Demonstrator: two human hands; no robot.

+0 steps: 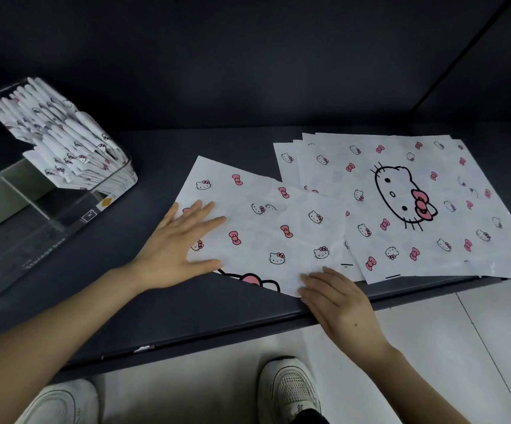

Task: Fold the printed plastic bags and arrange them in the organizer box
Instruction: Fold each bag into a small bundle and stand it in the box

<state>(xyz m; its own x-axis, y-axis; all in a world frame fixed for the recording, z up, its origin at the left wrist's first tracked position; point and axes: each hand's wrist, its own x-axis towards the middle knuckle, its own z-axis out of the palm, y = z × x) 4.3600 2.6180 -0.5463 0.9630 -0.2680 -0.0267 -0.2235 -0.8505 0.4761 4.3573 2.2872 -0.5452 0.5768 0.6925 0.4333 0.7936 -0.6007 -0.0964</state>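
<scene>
Organizer box [49,221]: a clear box, far to the left of the middle bag. It is well apart from it.
Folded bags [64,142]: lots of them stand in a leaning row inside the box. Push a new one in too hard and the row could tip over or pop out.
Left hand [177,243]: it lies flat on the left side of the middle bag, fingers straight and spread wide. It presses down and grabs nothing. If it lifts too soon, the thin plastic could spring open.
Middle bag [272,228]: this is the one being folded. It lies on the table, tilted, with a big cat face peeking out under its near edge. It looks folded over once. The plastic is slippery, so the edges could slide and the fold would be crooked.
Right hand [336,301]: it is at the near right corner of the middle bag, with its fingers close together on top of the corner. I cannot tell if the thumb is tucked under to pinch it.
Flat pile [416,203]: more bags lie flat, to the right of the middle bag and partly under its right edge. Dragging the middle bag could pull the pile along too.
Table [217,316]: its front edge runs just near the middle bag. A hard tug toward the person could send the bag down to the floor [431,332].
</scene>
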